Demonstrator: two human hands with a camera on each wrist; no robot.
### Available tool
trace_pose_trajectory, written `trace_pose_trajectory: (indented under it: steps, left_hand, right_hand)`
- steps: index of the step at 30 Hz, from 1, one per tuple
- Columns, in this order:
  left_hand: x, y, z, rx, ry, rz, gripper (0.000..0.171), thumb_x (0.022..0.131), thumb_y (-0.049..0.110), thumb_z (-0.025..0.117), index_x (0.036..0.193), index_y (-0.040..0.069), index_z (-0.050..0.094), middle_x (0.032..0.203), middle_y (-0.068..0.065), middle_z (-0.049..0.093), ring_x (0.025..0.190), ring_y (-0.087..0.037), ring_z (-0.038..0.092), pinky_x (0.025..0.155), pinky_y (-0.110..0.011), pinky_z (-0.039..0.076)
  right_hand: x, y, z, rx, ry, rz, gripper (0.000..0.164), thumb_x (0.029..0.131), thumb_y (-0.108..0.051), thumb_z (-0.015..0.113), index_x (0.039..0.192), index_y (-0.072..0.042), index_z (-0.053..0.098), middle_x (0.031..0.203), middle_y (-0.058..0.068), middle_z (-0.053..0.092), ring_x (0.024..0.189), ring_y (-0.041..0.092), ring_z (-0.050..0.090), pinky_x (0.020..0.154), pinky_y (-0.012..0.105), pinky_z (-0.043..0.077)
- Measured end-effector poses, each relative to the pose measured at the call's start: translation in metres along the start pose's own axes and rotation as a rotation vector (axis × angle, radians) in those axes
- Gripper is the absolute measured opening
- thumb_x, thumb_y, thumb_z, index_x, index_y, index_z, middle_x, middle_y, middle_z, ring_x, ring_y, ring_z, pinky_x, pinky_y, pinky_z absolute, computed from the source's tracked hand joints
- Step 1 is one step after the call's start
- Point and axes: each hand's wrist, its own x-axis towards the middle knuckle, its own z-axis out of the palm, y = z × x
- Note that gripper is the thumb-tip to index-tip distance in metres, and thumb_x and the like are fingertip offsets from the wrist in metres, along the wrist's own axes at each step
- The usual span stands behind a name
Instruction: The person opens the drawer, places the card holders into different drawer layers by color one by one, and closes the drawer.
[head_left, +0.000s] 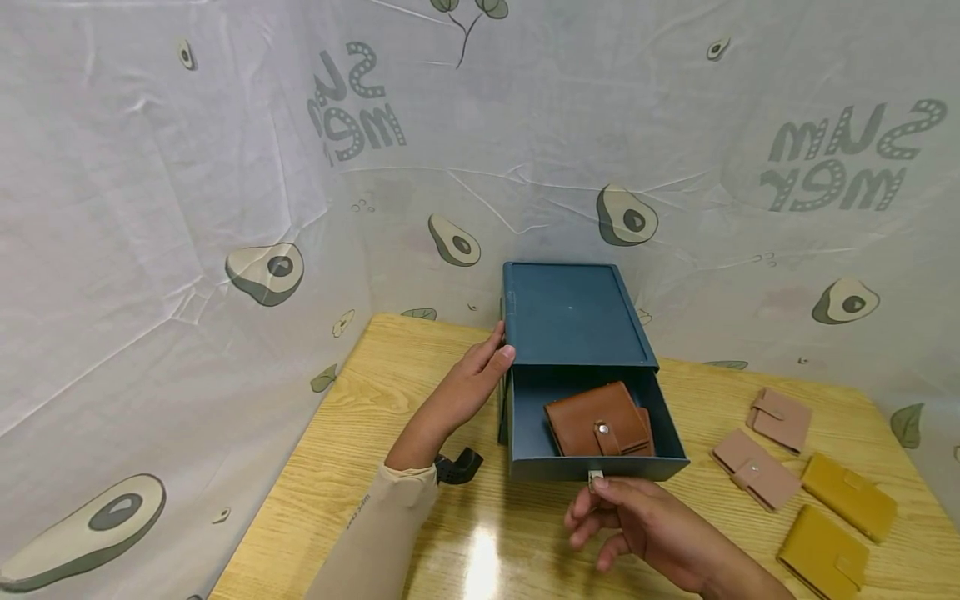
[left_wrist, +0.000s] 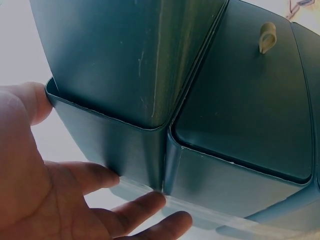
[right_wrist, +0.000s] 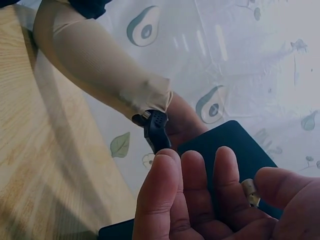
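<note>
As the left hand [head_left: 471, 385], fingers extended, touches a blue cabinet [head_left: 573, 317], the right hand [head_left: 645, 523] pinches its drawer tab [head_left: 595, 476].

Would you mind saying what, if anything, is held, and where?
The right hand pinches the drawer by its front tab; the left hand touches the cabinet.

Table [head_left: 408, 354]: pale wood with visible grain; a bright glare shows in front of the cabinet [head_left: 573, 312].
Cabinet: blue, standing on the wood.
Far pink wallet [head_left: 789, 419]: lying flat, right of the cabinet.
Near pink wallet [head_left: 742, 461]: flat, right of the cabinet, close to its front corner.
Far yellow wallet [head_left: 850, 497]: flat, well right of the cabinet.
Near yellow wallet [head_left: 817, 550]: flat, right of the cabinet and forward of its front.
</note>
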Motion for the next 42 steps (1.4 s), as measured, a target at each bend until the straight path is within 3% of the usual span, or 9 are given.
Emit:
trace_pose_trajectory:
  steps: [21,28,42]
  left_hand:
    - [-0.001,0.0,-0.001,-0.008,-0.012,-0.016,0.072,0.114,0.061,0.042,0.174,0.031,0.017,0.179,-0.009,0.022,0.162,-0.033,0.03,0.128,-0.06,0.028]
    - [0.0,-0.001,0.0,-0.012,-0.008,-0.004,0.072,0.114,0.059,0.043,0.174,0.03,0.017,0.178,-0.01,0.022,0.161,-0.034,0.031,0.128,-0.059,0.029]
    - [0.001,-0.002,0.0,-0.019,-0.012,-0.009,0.074,0.113,0.063,0.042,0.174,0.03,0.017,0.179,-0.009,0.022,0.162,-0.033,0.031,0.128,-0.059,0.029]
  right_hand:
    - [0.016,-0.017,-0.007,-0.045,0.028,-0.021,0.046,0.121,-0.034,0.034,0.121,-0.013,0.075,0.125,0.005,0.072,0.112,0.015,0.073,0.074,0.029,0.063]
    - [0.029,-0.026,-0.02,-0.038,0.045,-0.055,0.044,0.121,-0.037,0.035,0.12,-0.019,0.075,0.117,-0.002,0.073,0.105,0.013,0.074,0.067,0.027,0.061]
    - [0.059,-0.035,-0.039,-0.014,0.094,-0.127,0.043,0.121,-0.038,0.037,0.116,-0.019,0.075,0.107,-0.004,0.074,0.094,0.01,0.075,0.062,0.023,0.059]
